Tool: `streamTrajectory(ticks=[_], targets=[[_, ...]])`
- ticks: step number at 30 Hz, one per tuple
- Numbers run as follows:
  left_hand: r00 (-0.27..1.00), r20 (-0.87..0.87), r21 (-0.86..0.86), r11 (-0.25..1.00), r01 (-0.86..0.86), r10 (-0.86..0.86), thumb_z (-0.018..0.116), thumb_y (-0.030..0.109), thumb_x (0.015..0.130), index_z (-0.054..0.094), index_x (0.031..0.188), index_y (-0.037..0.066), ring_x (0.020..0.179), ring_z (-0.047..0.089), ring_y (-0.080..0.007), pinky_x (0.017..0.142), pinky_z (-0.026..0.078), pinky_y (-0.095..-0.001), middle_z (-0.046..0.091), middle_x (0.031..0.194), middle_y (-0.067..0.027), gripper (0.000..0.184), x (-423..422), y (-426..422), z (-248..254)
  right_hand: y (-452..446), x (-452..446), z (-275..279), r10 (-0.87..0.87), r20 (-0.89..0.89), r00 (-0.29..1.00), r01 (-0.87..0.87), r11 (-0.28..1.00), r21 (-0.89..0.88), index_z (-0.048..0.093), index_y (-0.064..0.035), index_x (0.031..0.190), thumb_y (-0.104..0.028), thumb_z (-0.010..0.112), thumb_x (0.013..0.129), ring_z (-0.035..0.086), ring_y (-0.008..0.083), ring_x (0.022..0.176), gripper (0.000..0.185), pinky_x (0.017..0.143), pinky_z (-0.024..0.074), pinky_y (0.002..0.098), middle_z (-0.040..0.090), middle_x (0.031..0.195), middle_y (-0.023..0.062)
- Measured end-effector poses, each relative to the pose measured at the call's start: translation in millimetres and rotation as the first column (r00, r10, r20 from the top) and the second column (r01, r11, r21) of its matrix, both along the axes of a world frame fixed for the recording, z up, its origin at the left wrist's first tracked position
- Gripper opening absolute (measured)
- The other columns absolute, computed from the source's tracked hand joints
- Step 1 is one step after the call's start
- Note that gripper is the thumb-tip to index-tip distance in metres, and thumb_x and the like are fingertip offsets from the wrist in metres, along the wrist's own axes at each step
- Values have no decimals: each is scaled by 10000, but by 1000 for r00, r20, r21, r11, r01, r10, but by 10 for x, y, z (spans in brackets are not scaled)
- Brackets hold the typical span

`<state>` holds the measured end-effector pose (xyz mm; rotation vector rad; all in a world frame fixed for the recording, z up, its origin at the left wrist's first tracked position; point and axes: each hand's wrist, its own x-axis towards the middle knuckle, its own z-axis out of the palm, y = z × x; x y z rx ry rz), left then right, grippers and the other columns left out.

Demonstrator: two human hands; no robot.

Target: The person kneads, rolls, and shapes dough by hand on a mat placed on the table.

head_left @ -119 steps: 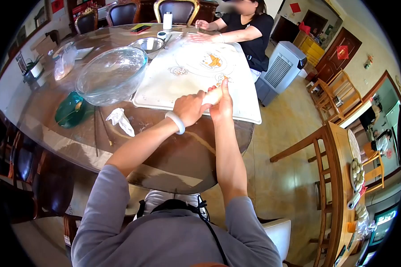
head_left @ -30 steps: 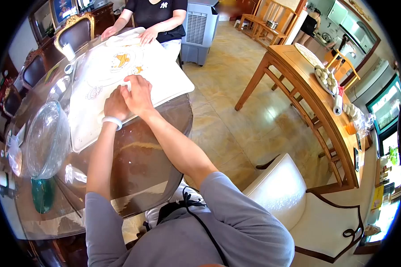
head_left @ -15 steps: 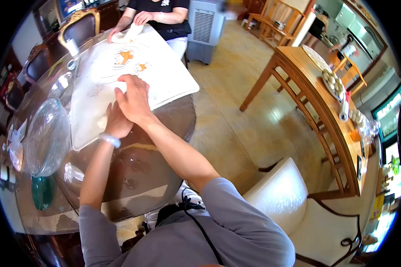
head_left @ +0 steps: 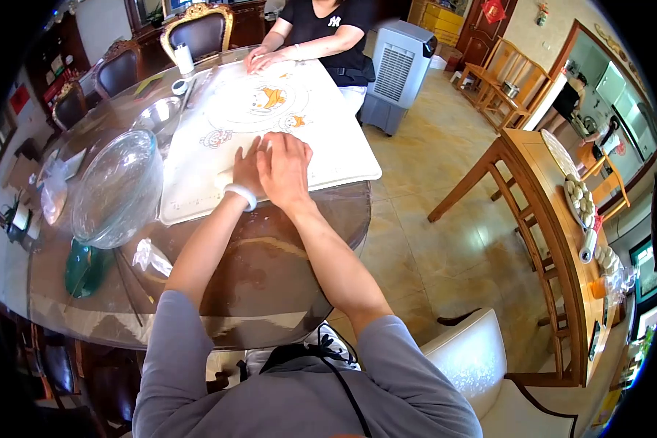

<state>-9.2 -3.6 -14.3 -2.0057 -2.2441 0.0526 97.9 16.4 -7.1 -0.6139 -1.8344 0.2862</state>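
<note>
My left hand presses down on the white printed mat, a pale band round its wrist. A bit of whitish dough shows at its left side; the rest is hidden. My right hand lies close against the left one and partly over it, its fingers bent down towards the mat. What is beneath the right hand's fingers cannot be seen. Across the table, another person's hands rest together at the mat's far edge, over something pale.
Left of the mat stand a large glass bowl and a metal bowl. A green object, chopsticks and a crumpled white bag lie nearer. On the right-hand wooden table is a plate of round pale pieces.
The view has swung, shifting the scene right. My hands have drawn closer together, with the right fingers less spread. The other person's hands have lowered from lifting dough to the mat.
</note>
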Motion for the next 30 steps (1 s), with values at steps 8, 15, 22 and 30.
streamTrajectory(ticks=[8, 15, 22, 30], targets=[[903, 415, 29, 993, 113, -115, 451, 341, 891, 256, 1431, 113, 1367, 206, -307, 1050, 149, -627, 267, 1467, -140, 618, 301, -646, 197, -86, 22, 65, 29, -36, 999, -30, 999, -39, 514, -41, 1100, -105, 600, 796, 500, 310, 994, 322, 904, 301, 442, 562, 1017, 148], [986, 134, 145, 986, 81, -101, 432, 417, 888, 253, 1430, 106, 1390, 160, -316, 1061, 164, -587, 219, 1493, -148, 650, -188, 57, -218, -183, -12, 131, 68, -46, 997, -66, 997, 29, 517, -50, 1095, -82, 608, 777, 505, 310, 992, 332, 897, 306, 434, 560, 1032, 147], [998, 42, 62, 997, -55, 53, 445, 436, 872, 231, 1441, 93, 1414, 103, -301, 1087, 158, -564, 160, 1513, -159, 698, -336, 544, -179, -70, -2, 74, 10, 9, 1000, -10, 999, 45, 519, -53, 1111, -69, 632, 753, 490, 309, 1017, 376, 915, 298, 449, 542, 1045, 159], [871, 460, 97, 984, 146, -175, 513, 345, 840, 281, 1400, 63, 1347, 268, -319, 1059, 229, -520, 294, 1447, -160, 668, 40, -347, 75, -163, -9, 78, 57, -18, 998, -57, 997, 43, 521, -43, 1094, -80, 620, 764, 497, 306, 992, 346, 908, 300, 441, 555, 1030, 144]])
